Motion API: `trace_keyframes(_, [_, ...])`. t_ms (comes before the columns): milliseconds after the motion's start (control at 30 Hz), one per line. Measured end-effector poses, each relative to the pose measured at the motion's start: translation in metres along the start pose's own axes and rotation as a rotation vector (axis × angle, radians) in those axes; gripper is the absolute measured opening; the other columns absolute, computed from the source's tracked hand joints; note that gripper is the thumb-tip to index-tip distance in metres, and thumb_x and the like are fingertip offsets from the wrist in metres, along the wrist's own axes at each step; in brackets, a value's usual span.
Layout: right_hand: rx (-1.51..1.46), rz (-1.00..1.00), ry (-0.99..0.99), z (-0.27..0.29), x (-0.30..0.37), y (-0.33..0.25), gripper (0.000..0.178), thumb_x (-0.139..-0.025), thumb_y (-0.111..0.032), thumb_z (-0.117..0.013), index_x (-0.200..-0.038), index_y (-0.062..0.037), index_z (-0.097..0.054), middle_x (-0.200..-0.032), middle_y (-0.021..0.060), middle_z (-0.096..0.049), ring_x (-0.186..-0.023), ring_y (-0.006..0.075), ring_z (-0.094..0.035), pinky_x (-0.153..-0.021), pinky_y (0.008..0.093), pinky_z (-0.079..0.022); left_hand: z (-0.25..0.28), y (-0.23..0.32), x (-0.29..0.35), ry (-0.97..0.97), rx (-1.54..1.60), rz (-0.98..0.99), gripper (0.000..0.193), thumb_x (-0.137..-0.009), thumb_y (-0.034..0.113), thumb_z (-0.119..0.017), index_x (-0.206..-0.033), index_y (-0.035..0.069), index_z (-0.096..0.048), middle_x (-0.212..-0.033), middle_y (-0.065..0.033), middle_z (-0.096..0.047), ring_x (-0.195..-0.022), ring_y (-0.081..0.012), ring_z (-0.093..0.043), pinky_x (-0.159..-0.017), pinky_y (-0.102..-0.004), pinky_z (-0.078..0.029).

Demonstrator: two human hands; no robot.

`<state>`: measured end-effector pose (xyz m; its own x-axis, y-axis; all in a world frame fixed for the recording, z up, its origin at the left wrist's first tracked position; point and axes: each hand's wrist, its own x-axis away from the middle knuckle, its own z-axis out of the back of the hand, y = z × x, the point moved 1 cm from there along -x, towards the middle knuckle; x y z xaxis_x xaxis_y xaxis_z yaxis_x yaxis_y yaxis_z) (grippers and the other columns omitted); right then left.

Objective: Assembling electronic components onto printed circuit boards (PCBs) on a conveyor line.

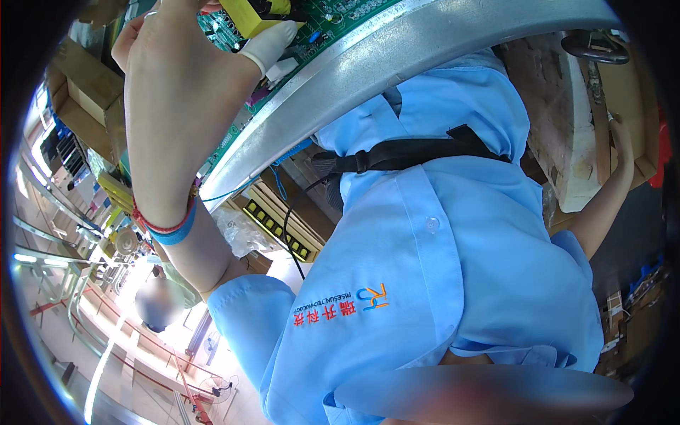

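Observation:
My left hand [188, 81] reaches over a green circuit board [347, 25] at the top edge. Its thumb, in a white finger cot [273, 46], presses against a yellow block-shaped transformer [242, 19] with black parts. The hand closes around this piece, though the other fingers are mostly hidden or cut off. Small blue, white and purple components stand on the board close to the thumb. Far to the right, my right hand [621, 142] is beside a cardboard box [634, 92]. Its fingers are too small and indistinct to show whether they hold anything.
A curved metal rim [397, 60] runs along the board, next to my body. Below it, a carton [283, 219] holds several yellow-and-black parts beside clear plastic wrap [244, 230]. A black metal ring [595, 48] sits at upper right. Another person [159, 301] is at lower left.

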<state>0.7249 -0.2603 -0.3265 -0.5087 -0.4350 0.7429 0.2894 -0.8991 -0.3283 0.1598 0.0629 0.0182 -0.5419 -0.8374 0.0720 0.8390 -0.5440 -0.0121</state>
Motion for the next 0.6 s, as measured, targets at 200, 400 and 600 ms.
trace_keyframes(200, [0.074, 0.118, 0.173, -0.003, -0.005, -0.003, 0.035, -0.086, -0.017, -0.046, -0.116, -0.0025, -0.058, -0.065, 0.0020, -0.055, -0.046, 0.0116, -0.049, -0.042, 0.0283, -0.038, 0.007, 0.022, -0.013, -0.190, -0.081, 0.226, 0.088, -0.062, 0.018, -0.086, -0.138, -0.002, -0.045, -0.116, -0.0179, -0.061, -0.108, -0.0293, -0.054, -0.093, -0.0369, -0.045])
trace_keyframes(400, [0.060, 0.141, 0.286, 0.000, 0.010, -0.022, 0.039, -0.083, -0.015, -0.050, -0.117, 0.0012, -0.062, -0.079, 0.0074, -0.065, -0.064, 0.0145, -0.059, -0.056, 0.0298, -0.045, 0.004, 0.029, -0.007, -0.153, -0.087, 0.189, 0.087, -0.064, 0.020, -0.087, -0.137, -0.002, -0.046, -0.109, -0.0180, -0.064, -0.106, -0.0295, -0.056, -0.098, -0.0388, -0.039])
trace_keyframes(600, [0.138, 0.226, 0.329, -0.001, -0.021, -0.015, 0.038, -0.087, -0.027, -0.060, -0.112, 0.0004, -0.066, -0.085, 0.0068, -0.067, -0.070, 0.0149, -0.061, -0.062, 0.0302, -0.047, 0.003, 0.018, 0.001, -0.113, -0.011, 0.079, 0.075, -0.067, 0.019, -0.084, -0.129, -0.006, -0.050, -0.098, -0.0185, -0.065, -0.094, -0.0291, -0.060, -0.100, -0.0393, -0.031])
